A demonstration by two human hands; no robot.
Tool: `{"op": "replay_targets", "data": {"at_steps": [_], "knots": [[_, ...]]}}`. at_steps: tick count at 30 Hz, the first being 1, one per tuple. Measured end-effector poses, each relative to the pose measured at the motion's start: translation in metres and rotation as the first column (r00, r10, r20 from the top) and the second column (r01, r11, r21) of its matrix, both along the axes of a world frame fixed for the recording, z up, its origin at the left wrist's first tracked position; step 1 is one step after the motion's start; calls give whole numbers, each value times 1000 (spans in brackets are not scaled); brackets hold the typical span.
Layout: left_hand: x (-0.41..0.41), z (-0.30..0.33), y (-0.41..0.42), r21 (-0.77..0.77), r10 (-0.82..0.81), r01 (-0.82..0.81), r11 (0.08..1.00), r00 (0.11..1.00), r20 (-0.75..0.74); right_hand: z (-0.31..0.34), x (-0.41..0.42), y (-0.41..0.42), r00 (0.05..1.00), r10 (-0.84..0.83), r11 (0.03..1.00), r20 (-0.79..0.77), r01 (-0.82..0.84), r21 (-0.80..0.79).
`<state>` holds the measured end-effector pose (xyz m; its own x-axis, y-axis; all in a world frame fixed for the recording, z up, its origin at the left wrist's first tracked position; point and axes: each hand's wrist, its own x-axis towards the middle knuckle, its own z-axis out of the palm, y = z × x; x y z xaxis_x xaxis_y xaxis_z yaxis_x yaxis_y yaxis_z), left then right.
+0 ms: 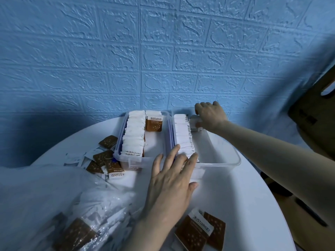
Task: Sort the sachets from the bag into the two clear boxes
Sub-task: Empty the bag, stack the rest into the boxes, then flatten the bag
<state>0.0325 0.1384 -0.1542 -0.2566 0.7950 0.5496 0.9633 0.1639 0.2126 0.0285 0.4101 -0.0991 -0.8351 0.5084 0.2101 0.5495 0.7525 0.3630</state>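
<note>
Two clear boxes stand side by side on a round white table (244, 200). The left box (125, 158) holds upright brown-and-white sachets (133, 134) in a row. The right box (228, 162) holds a row of white sachets (184, 136) along its left wall. My left hand (170, 185) lies flat with straight fingers touching the near end of that white row. My right hand (210, 115) reaches to the box's far end and grips a small stack of white sachets (194, 122). A clear plastic bag (63, 205) with more sachets lies at the lower left.
Loose brown and white sachets (101, 158) lie scattered left of the boxes, and two brown ones (199, 230) lie near the front edge. A blue brick-patterned wall (163, 51) stands right behind the table. A brown cardboard box (315, 113) sits at the right.
</note>
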Motion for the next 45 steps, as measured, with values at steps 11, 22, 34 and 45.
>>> {"op": "replay_targets", "data": {"at_steps": [11,22,34,45], "knots": [[0,1,-1,-8,-2,2,1000,1000,6,1,-1,1,995,93,993,33,-96,67],[1,0,-1,-17,2,-2,1000,1000,11,0,2,-2,979,188,965,-83,-200,-170],[0,0,-2,-11,-7,7,1000,1000,9,3,15,12,994,3,990,105,12,-144],[-1,-1,-2,-19,-10,11,1000,1000,15,-2,0,11,999,-32,999,-7,32,-4]]}}
